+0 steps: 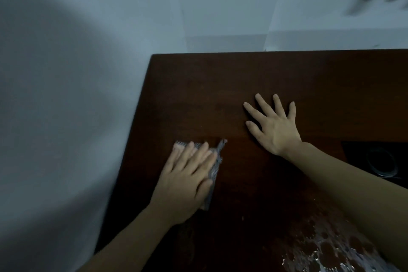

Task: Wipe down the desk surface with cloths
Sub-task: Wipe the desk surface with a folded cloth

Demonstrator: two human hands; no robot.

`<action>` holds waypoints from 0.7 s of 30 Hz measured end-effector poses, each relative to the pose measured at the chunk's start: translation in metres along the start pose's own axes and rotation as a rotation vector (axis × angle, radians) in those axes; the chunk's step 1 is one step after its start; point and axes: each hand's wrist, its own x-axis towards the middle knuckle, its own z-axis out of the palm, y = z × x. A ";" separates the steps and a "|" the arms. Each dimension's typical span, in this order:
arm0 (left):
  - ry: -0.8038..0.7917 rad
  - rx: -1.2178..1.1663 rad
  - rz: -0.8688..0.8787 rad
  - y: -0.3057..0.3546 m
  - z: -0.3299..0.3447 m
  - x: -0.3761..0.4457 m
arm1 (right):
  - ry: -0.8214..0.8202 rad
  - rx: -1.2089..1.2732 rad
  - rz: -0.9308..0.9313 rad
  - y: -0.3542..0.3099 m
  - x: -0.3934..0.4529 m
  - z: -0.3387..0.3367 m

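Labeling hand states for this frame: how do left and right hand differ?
The left hand presses flat on a grey cloth; the right hand lies on bare desk with nothing under it. The left hand's fingers lie close together, the right hand's are spread wide. The left hand sits near the desk's left edge, the right hand farther in and farther from the person. Both are palm down, fingers straight.

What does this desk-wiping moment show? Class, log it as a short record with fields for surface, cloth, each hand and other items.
surface: dark wooden desk set against a pale wall
cloth: grey cloth, flat on the desk near its left edge
left hand: left hand presses on the cloth, fingers straight
right hand: right hand rests flat on bare wood, fingers spread, no cloth under it
other: black speaker at right; patterned fabric at lower right
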 end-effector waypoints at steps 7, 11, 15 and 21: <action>-0.001 -0.033 -0.177 -0.015 -0.011 0.041 | 0.028 -0.022 0.059 0.029 -0.010 -0.002; 0.002 -0.052 -0.274 -0.014 -0.017 0.090 | 0.055 -0.040 0.083 0.031 -0.010 0.006; -0.023 -0.024 -0.245 -0.003 -0.017 0.093 | 0.063 -0.049 0.071 0.032 -0.011 0.007; -0.059 -0.034 0.078 0.031 -0.005 0.021 | 0.057 -0.045 0.075 0.031 -0.012 0.006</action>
